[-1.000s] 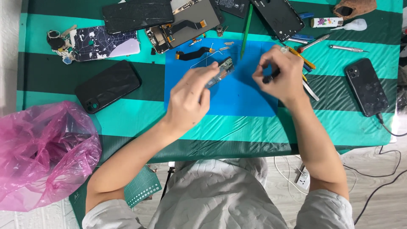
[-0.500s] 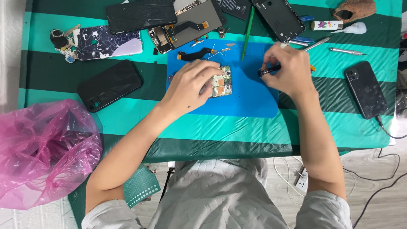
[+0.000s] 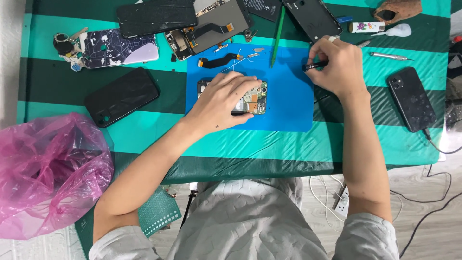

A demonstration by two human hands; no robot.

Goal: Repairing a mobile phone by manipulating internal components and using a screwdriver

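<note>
Head view, looking straight down on a green striped bench [image 3: 144, 130]: left hand [image 3: 219, 101] spread flat, fingers draped over a small circuit board [image 3: 254, 98] at the centre of the blue work mat [image 3: 288, 110], pinning it rather than gripping. Right hand [image 3: 337, 65] at 2 o'clock from the board, closed around a thin dark-tipped tool [image 3: 313, 65], tip pointing toward 9 o'clock and hovering clear of the board. Loose flex cable [image 3: 219, 61] and small metal bits at 12 o'clock on the mat, green stick [image 3: 277, 36] just beyond; black phone [image 3: 122, 96] at 9 o'clock, another black phone [image 3: 411, 98] on a cable at 3 o'clock, pink plastic bag [image 3: 50, 173] at 8 o'clock. Best done, by the look of it, with steady downward pressure from the left fingertips near the board's edge, leaving the right end exposed; tool brought in low and shallow, wrist braced on the mat, light force only, loose parts at 12 o'clock kept out of the sweep.
</note>
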